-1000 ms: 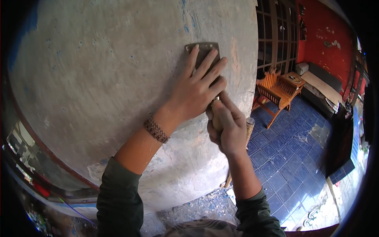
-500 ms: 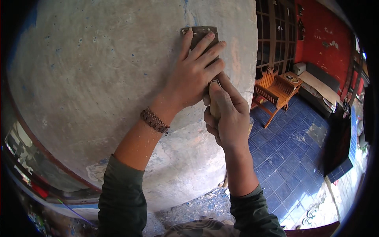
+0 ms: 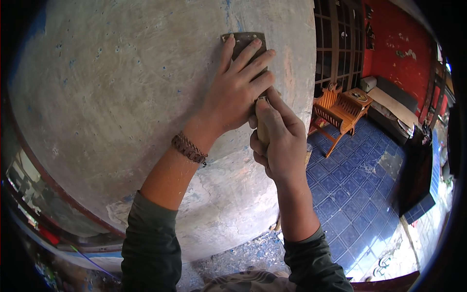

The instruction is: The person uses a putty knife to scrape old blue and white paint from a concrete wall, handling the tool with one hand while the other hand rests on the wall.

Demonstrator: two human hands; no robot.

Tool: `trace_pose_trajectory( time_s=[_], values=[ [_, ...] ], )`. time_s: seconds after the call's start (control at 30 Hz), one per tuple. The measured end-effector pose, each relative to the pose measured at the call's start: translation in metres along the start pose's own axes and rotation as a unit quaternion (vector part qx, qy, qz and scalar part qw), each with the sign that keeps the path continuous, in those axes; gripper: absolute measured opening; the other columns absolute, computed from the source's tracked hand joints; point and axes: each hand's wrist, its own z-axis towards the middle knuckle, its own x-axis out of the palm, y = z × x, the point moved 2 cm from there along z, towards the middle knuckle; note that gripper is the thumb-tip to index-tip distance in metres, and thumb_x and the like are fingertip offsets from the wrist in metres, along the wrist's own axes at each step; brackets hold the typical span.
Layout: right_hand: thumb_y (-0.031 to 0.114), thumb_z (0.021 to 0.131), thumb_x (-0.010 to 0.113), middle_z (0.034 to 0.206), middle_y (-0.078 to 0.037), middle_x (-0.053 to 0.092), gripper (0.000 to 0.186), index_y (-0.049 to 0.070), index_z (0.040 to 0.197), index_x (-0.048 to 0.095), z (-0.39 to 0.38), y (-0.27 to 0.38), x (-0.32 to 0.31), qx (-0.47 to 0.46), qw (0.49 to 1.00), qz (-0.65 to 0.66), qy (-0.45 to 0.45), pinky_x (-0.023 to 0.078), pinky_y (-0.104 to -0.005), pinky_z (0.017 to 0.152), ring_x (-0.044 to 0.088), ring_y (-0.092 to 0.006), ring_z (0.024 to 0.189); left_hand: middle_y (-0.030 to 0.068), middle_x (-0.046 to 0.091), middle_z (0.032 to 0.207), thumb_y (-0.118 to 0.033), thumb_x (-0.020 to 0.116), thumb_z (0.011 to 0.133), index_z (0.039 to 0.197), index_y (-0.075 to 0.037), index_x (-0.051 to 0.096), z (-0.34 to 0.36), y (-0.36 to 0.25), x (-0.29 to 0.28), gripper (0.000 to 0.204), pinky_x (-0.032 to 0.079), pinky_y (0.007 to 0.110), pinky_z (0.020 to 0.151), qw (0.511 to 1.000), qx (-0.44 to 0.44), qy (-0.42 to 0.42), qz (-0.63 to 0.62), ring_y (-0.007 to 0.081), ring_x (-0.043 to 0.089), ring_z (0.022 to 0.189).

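Note:
A scraper [image 3: 249,39] with a wide, dark, stained blade lies against the grey, patchy wall [image 3: 131,92]. My right hand [image 3: 281,134] is closed around its pale handle, thumb along the top. Over the blade rests my left hand [image 3: 238,92], fingers spread and stretched out, pressing it to the wall. Those fingers hide much of the blade and the neck of the tool. Small blue paint specks and scratches mark the wall around the blade.
To the right, a wooden chair [image 3: 335,114] stands on blue floor tiles [image 3: 340,194] beside a cushioned seat [image 3: 396,95]. Paint flakes [image 3: 238,253] litter the ground at the wall's foot. At the left is a brown-framed window [image 3: 63,209].
Both hands and the scraper have shifted very slightly left along the wall. My hold on the tool is the same.

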Motion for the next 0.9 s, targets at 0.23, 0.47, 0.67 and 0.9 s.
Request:
trace_pose_trajectory(
  time_s=[0.23, 0.47, 0.67, 0.9],
  values=[
    [0.019, 0.099, 0.047, 0.072, 0.001, 0.051, 0.045, 0.004, 0.141, 0.042, -0.004, 0.002, 0.001, 0.004, 1.0, 0.003, 0.006, 0.031, -0.0172, 0.034, 0.042, -0.0018, 0.043, 0.0105, 0.052, 0.134, -0.018, 0.063, 0.077, 0.087, -0.006, 0.056, -0.003, 0.0, -0.001, 0.018, 0.016, 0.06, 0.112, 1.0, -0.001, -0.01, -0.015, 0.0343, 0.039, 0.133],
    [0.017, 0.098, 0.048, 0.072, 0.002, 0.05, 0.044, 0.005, 0.14, 0.043, -0.016, -0.005, -0.008, 0.03, 0.999, 0.039, -0.012, 0.029, -0.0172, 0.034, 0.038, -0.001, 0.042, 0.0113, 0.05, 0.136, -0.015, 0.064, 0.076, 0.088, -0.007, 0.056, -0.009, -0.015, -0.001, 0.017, 0.016, 0.061, 0.112, 1.0, 0.006, 0.02, -0.02, 0.035, 0.037, 0.134],
    [0.016, 0.098, 0.048, 0.071, 0.002, 0.051, 0.042, 0.005, 0.139, 0.045, -0.005, -0.002, -0.012, 0.016, 0.999, 0.043, -0.019, 0.029, -0.018, 0.034, 0.038, -0.0017, 0.041, 0.0118, 0.049, 0.137, -0.016, 0.061, 0.078, 0.088, -0.007, 0.055, 0.0, -0.01, 0.009, 0.015, 0.017, 0.062, 0.112, 1.0, 0.001, 0.014, -0.018, 0.0348, 0.036, 0.135],
    [0.017, 0.098, 0.05, 0.072, 0.001, 0.052, 0.042, 0.004, 0.137, 0.046, -0.003, 0.003, -0.018, 0.008, 1.0, -0.011, -0.027, 0.03, -0.0178, 0.034, 0.04, -0.002, 0.042, 0.011, 0.048, 0.138, -0.018, 0.06, 0.079, 0.089, -0.007, 0.055, 0.004, -0.012, 0.015, 0.016, 0.016, 0.063, 0.111, 1.0, -0.008, 0.0, -0.022, 0.0348, 0.035, 0.135]
  ],
)
